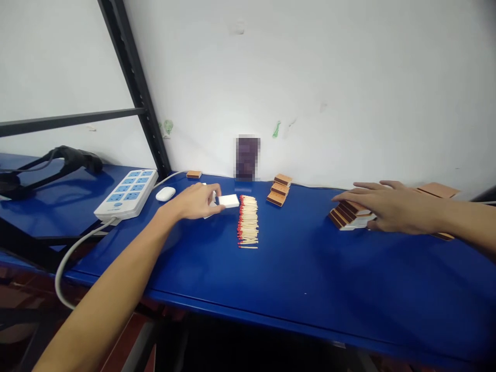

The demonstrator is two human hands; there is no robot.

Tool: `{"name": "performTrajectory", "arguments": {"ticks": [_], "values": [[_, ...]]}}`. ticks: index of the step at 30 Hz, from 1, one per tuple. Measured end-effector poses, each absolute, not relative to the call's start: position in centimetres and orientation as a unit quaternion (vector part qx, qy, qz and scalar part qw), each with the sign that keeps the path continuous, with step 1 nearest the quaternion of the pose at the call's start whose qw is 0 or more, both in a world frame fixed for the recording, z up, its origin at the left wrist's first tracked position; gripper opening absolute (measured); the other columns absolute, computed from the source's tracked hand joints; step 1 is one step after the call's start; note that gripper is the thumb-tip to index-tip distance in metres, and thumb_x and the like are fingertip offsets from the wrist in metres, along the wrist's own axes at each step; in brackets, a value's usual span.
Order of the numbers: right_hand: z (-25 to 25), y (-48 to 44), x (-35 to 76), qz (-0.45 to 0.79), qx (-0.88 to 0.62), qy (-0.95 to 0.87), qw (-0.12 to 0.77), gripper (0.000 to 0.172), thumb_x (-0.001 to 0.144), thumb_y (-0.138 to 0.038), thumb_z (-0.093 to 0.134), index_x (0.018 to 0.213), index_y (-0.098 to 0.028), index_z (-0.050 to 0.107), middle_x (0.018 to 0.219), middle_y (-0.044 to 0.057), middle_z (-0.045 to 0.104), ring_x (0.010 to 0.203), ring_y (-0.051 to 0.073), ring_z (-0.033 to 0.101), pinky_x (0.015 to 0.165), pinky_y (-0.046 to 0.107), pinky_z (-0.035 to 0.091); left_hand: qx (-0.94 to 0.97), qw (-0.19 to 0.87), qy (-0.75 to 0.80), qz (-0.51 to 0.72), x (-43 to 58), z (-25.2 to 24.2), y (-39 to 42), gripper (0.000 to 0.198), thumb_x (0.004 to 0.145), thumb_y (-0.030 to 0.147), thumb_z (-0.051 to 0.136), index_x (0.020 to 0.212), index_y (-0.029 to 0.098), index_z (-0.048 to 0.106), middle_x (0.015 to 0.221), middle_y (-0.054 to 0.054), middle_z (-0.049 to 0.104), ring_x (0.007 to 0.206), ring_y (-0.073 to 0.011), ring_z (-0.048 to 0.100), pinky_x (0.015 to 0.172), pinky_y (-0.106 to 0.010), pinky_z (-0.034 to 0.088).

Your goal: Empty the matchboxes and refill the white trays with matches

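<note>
Between the thumb and fingers of my left hand (197, 201) is a small white matchbox tray (228, 201). More white pieces show partly behind that hand. Just right of the tray, a long row of matches (248, 219) lies side by side, red heads to the left, with one match slightly apart at the near end. Over at the right, my right hand (387, 206) reaches across a leaning stack of brown-and-white matchboxes (349, 216), its thumb on the near side and fingers over the top. The palm hides part of the stack.
Several matchbox sleeves (279, 190) are stacked by the wall, and one matchbox (194, 174) lies at the back left. A power strip (127, 194), a white earbud case (165, 194) and a black headset-like strap (65, 163) are left. More matchbox pieces (439, 189) sit behind my right hand.
</note>
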State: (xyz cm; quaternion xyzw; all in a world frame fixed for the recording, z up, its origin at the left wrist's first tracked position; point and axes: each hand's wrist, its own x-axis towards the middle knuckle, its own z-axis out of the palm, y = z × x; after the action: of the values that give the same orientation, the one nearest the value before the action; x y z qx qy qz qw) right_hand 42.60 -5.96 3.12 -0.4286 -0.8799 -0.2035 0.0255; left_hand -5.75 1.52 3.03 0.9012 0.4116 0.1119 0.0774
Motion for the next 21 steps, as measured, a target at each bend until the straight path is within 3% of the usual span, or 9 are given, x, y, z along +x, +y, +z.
{"name": "performTrajectory", "arguments": {"ticks": [5, 9, 11, 15, 18, 21], "values": [[3.7, -5.3, 41.6, -0.194, -0.465, -0.863, 0.045, 0.023, 0.081, -0.037, 0.056, 0.098, -0.033, 0.070, 0.088, 0.008, 0.074, 0.090, 0.034, 0.067, 0.070, 0.052, 0.044, 0.880, -0.022, 0.469, 0.072, -7.7, 3.3, 2.7, 0.050, 0.077, 0.059, 0.059, 0.107, 0.019, 0.062, 0.078, -0.005, 0.064, 0.071, -0.0222, 0.061, 0.063, -0.031, 0.037], [5.3, -6.8, 37.8, -0.199, -0.477, -0.852, 0.080, 0.028, 0.087, -0.036, 0.049, 0.107, -0.031, 0.069, 0.099, 0.009, 0.073, 0.094, 0.031, 0.065, 0.073, 0.047, 0.044, 0.886, -0.047, 0.445, 0.121, -7.1, 3.6, 1.8, 0.059, 0.081, 0.064, 0.055, 0.118, 0.019, 0.060, 0.102, -0.010, 0.061, 0.097, -0.0289, 0.059, 0.081, -0.039, 0.044], [5.7, -8.0, 35.0, -0.203, -0.485, -0.845, 0.097, 0.035, 0.084, -0.037, 0.053, 0.117, -0.029, 0.063, 0.105, 0.009, 0.070, 0.088, 0.030, 0.065, 0.069, 0.043, 0.047, 0.906, -0.053, 0.391, 0.152, -5.9, 3.6, 0.8, 0.062, 0.079, 0.065, 0.058, 0.122, 0.020, 0.059, 0.112, -0.012, 0.057, 0.109, -0.0312, 0.053, 0.094, -0.045, 0.041], [4.5, -9.5, 29.5, -0.281, -0.508, -0.797, 0.169, 0.038, 0.087, -0.028, 0.050, 0.124, -0.023, 0.058, 0.125, 0.013, 0.061, 0.093, 0.030, 0.064, 0.078, 0.046, 0.050, 0.953, 0.036, 0.268, 0.138, -3.0, 2.5, -1.3, 0.085, 0.071, 0.068, 0.068, 0.141, 0.027, 0.045, 0.135, -0.013, 0.046, 0.121, -0.0334, 0.044, 0.099, -0.050, 0.040], [2.1, -9.5, 26.6, -0.228, -0.498, -0.803, 0.235, 0.039, 0.088, -0.027, 0.054, 0.126, -0.022, 0.056, 0.127, 0.012, 0.060, 0.093, 0.028, 0.065, 0.079, 0.045, 0.053, 0.963, 0.079, 0.228, 0.118, -1.7, 1.5, -2.0, 0.097, 0.066, 0.067, 0.072, 0.148, 0.031, 0.035, 0.148, -0.014, 0.033, 0.133, -0.0390, 0.033, 0.104, -0.058, 0.034], [-0.2, -9.2, 24.8, -0.073, -0.472, -0.818, 0.320, 0.039, 0.091, -0.027, 0.054, 0.129, -0.023, 0.053, 0.128, 0.011, 0.059, 0.108, 0.027, 0.062, 0.087, 0.043, 0.054, 0.965, 0.083, 0.224, 0.113, -1.4, 0.9, -1.9, 0.097, 0.068, 0.065, 0.072, 0.149, 0.031, 0.032, 0.152, -0.015, 0.027, 0.138, -0.0404, 0.026, 0.107, -0.060, 0.030]]}}
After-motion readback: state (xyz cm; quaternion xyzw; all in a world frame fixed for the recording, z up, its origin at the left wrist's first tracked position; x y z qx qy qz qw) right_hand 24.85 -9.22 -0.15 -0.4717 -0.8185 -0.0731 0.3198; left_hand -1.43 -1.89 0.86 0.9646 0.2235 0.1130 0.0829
